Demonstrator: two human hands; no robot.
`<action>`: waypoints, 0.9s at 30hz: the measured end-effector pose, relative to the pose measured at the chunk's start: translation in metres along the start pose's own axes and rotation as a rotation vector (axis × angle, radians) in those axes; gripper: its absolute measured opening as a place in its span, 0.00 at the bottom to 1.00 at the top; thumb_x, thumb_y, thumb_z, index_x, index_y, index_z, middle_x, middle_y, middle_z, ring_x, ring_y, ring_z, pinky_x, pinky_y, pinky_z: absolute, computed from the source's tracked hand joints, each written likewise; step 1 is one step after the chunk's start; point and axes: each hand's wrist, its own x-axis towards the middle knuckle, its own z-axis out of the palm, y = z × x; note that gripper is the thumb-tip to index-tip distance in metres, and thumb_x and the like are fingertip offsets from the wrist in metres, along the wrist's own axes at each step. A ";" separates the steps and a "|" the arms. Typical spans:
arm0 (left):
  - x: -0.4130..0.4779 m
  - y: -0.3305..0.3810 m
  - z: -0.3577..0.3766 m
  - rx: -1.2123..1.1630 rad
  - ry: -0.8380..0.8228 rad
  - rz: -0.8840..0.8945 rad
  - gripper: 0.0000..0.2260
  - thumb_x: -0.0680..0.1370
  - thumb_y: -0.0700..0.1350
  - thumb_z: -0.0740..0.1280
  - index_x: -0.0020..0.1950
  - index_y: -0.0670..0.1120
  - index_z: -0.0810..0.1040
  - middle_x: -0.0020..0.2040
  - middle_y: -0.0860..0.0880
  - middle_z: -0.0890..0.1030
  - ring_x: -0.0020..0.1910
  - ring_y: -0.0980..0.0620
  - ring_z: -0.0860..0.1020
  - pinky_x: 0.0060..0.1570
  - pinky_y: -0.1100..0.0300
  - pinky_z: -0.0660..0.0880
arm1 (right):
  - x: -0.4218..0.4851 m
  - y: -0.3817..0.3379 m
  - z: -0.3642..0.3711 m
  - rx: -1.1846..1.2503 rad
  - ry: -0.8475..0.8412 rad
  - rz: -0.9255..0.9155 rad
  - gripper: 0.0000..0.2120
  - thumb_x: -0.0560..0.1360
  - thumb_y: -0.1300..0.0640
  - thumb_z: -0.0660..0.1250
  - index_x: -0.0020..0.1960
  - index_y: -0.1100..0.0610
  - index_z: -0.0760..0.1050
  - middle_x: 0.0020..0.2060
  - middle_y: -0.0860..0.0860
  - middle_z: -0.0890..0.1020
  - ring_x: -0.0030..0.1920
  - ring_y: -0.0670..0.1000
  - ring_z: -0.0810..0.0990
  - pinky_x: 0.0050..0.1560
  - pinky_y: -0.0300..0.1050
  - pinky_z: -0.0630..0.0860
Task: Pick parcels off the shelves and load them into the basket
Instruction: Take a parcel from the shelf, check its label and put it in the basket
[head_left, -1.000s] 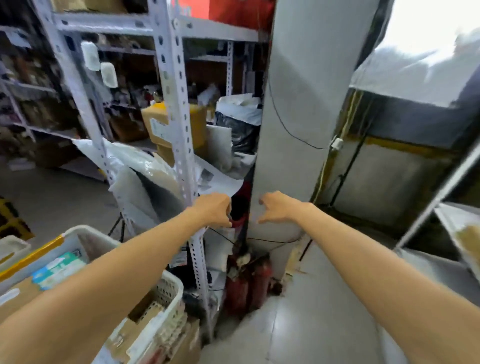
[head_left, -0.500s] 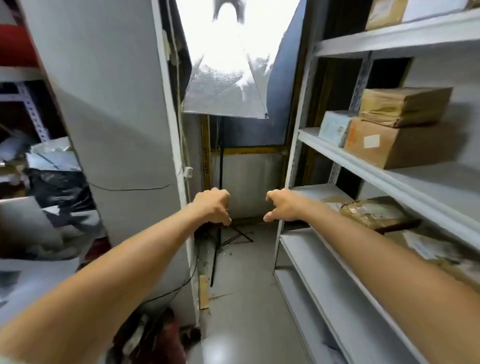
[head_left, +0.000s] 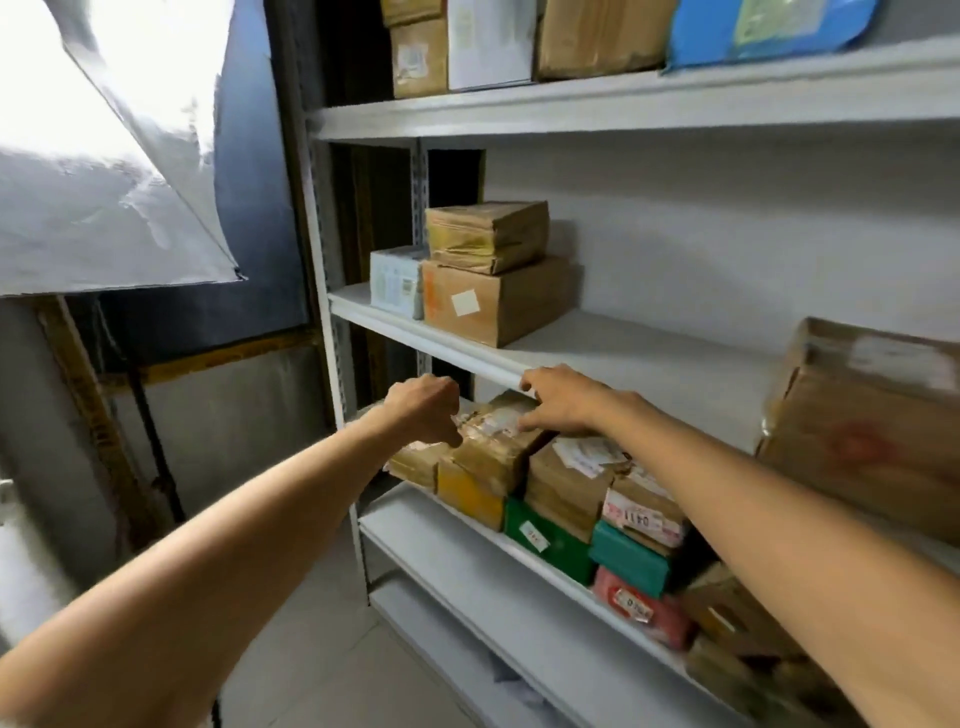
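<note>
A brown taped parcel with a white label lies on top of a stack on the white shelf below chest height. My left hand is curled into a loose fist at the parcel's left end, thumb touching it. Over the parcel's top rests my right hand, fingers spread and not closed around it. Under and beside the parcel sit a yellow box, a green box, a teal box and a pink parcel. The basket is out of view.
The shelf board above hangs just over my hands and carries stacked brown boxes and a large carton at the right. More parcels fill the top shelf. A lit white lamp shade stands at the left over bare floor.
I have turned right from the basket and the pillar to face this shelf unit. Both hands have moved from mid-air onto the brown taped parcel.
</note>
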 end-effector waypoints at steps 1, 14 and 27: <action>0.008 0.010 -0.003 -0.005 0.003 0.052 0.22 0.70 0.53 0.74 0.61 0.49 0.75 0.53 0.49 0.77 0.44 0.51 0.75 0.37 0.59 0.71 | -0.008 0.008 -0.004 0.001 0.012 0.047 0.25 0.73 0.47 0.70 0.66 0.57 0.70 0.59 0.55 0.77 0.55 0.54 0.77 0.55 0.50 0.76; 0.014 0.137 -0.024 0.014 -0.024 0.613 0.22 0.71 0.55 0.73 0.62 0.51 0.74 0.57 0.50 0.78 0.53 0.48 0.78 0.43 0.59 0.70 | -0.149 0.055 -0.028 0.004 0.088 0.571 0.27 0.74 0.50 0.70 0.69 0.57 0.67 0.63 0.56 0.73 0.58 0.55 0.75 0.56 0.48 0.74; -0.017 0.223 -0.036 -0.072 0.022 0.655 0.21 0.72 0.51 0.73 0.63 0.49 0.75 0.57 0.50 0.79 0.55 0.48 0.78 0.44 0.60 0.69 | -0.287 0.117 -0.059 -0.052 0.109 0.812 0.31 0.74 0.48 0.70 0.72 0.56 0.64 0.66 0.56 0.69 0.63 0.55 0.72 0.58 0.47 0.72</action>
